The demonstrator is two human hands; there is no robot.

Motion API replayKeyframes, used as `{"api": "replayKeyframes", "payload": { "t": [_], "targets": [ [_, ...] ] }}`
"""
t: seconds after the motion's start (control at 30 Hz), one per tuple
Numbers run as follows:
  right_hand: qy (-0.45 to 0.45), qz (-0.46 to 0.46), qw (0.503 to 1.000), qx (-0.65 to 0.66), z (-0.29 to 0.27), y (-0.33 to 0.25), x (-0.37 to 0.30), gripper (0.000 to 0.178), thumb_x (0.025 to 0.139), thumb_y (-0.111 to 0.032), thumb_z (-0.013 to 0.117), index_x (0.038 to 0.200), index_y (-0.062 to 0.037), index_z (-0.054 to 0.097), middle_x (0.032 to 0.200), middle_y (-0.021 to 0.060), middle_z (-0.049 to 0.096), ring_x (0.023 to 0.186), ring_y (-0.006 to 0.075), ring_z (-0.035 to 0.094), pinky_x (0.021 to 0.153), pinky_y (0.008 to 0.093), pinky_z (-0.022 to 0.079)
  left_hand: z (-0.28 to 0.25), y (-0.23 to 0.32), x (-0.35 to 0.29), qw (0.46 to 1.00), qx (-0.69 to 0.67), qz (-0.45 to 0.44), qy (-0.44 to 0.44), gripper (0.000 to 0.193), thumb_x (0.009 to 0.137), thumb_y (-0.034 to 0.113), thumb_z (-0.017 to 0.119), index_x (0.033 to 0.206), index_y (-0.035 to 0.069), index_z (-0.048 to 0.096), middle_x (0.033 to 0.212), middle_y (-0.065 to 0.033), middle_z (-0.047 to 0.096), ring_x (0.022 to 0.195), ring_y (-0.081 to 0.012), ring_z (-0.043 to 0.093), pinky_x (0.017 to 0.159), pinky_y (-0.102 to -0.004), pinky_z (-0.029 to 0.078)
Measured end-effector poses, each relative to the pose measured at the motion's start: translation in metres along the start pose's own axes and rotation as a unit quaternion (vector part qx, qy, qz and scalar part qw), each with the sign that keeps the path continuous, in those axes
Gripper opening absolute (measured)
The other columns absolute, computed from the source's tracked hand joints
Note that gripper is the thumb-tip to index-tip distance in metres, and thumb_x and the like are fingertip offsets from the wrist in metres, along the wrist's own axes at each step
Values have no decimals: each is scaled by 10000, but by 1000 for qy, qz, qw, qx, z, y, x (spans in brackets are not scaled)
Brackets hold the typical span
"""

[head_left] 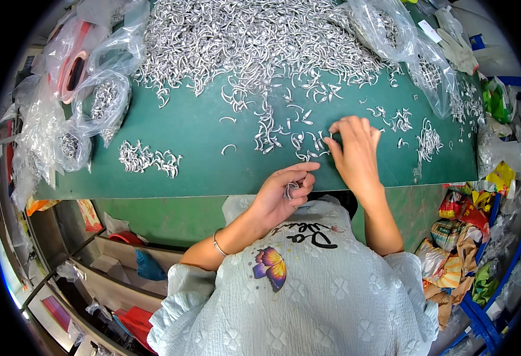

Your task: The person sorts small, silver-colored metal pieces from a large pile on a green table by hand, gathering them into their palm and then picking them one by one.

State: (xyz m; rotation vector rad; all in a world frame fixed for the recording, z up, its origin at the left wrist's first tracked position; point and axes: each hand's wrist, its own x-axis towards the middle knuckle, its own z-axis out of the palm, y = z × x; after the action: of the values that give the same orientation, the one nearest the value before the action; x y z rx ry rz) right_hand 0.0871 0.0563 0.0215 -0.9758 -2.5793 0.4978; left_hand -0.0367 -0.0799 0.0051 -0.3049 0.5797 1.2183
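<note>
My left hand [277, 199] is held at the table's near edge, palm up, its fingers curled around a few small curved silver metal pieces [292, 190]. The index finger stretches toward several loose pieces [308, 155] lying just beyond it. To the right, my right hand [356, 149] reaches over the green tabletop [198, 121], with thumb and fingertips drawn together in a pinch. Whatever may be between those fingertips is too small to make out. A thin trail of pieces [265, 129] runs back from near my hands to a large heap [242, 38] of the same silver pieces.
Small groups of pieces lie at the left [147, 159] and right [429, 142]. Clear plastic bags [103, 101] with more pieces stand at the far left, near red-handled scissors [73, 74]. Another bag [429, 74] lies back right. Colourful packages [450, 249] fill a blue rack.
</note>
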Motion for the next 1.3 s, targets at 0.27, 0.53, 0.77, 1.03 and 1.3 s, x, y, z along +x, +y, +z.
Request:
{"api": "replayKeyframes", "payload": {
  "t": [0.27,0.53,0.77,1.03,1.3],
  "targets": [
    [-30,2,997,70,3,5,6,148,752,-55,662,869,-62,573,866,46,547,845,242,493,771,372,312,7,0,-4,999,36,-8,9,286,933,126,473,1168,-28,527,833,-37,511,626,-70,416,487,-188,345],
    [-131,87,922,353,-24,-8,-5,140,742,-52,694,835,-36,590,841,48,588,788,192,538,798,318,381,12,-7,2,995,51,37,80,308,977,272,467,1061,10,603,858,-61,605,727,-119,544,636,-238,451],
    [18,29,999,6,0,5,2,132,763,-101,696,813,-57,582,786,65,544,777,260,502,686,368,337,2,-4,0,999,38,2,-13,259,966,228,490,1020,0,600,800,-39,584,711,-117,551,613,-243,455],
    [-51,-53,986,148,3,-14,12,387,721,-102,715,1075,-43,571,1053,120,537,1000,294,496,893,371,379,-17,0,0,974,-73,-88,-197,262,951,198,510,1103,-6,572,766,-19,519,609,-79,439,474,-190,364],
    [-148,-59,978,134,1,-3,13,373,691,-77,732,1028,-41,576,1065,88,529,1004,292,482,876,365,387,-4,1,-14,998,45,-41,-27,264,896,37,503,1149,-14,560,869,-47,520,622,-73,427,461,-175,314]
  ]
}}
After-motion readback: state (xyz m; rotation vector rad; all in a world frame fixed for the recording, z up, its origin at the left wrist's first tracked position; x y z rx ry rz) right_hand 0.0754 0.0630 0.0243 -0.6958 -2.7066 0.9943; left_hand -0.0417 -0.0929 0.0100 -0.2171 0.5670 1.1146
